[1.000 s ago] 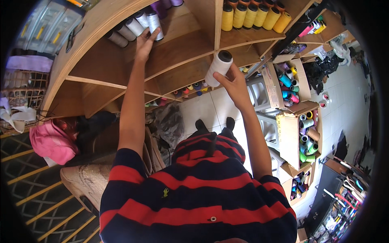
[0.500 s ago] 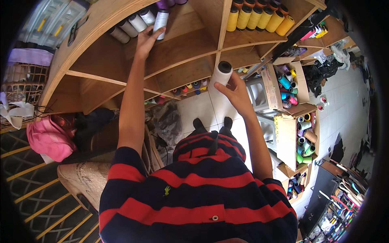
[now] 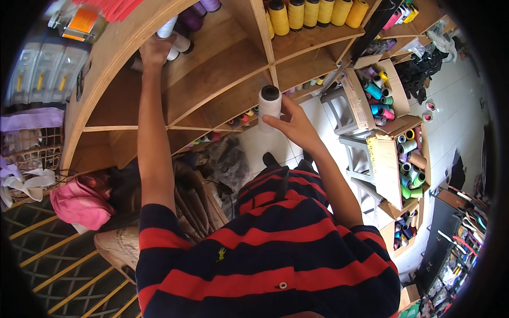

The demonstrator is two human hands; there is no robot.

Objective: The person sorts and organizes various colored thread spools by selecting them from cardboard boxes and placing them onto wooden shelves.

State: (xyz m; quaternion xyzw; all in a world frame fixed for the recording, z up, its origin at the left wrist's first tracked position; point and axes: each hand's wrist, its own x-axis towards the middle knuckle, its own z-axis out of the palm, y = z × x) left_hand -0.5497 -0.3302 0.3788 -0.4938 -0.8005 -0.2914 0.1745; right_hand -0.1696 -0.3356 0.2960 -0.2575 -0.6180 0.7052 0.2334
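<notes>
White spool (image 3: 269,114), black at its top end, is pinched between the thumb and fingers of the right hand (image 3: 296,126), near the front edge of the wooden shelf (image 3: 217,63). Well to the left, the left hand (image 3: 157,50) reaches into a shelf compartment among pale spools (image 3: 183,43), one of them tilted just right of it; its fingers are partly hidden, so I cannot tell whether they grip one. Purple spools (image 3: 208,5) lie farther right in that compartment. Yellow spools (image 3: 310,13) stand in a row in the next compartment to the right. Farther right, an open cardboard box (image 3: 389,172) holds mixed-colour spools (image 3: 418,180).
</notes>
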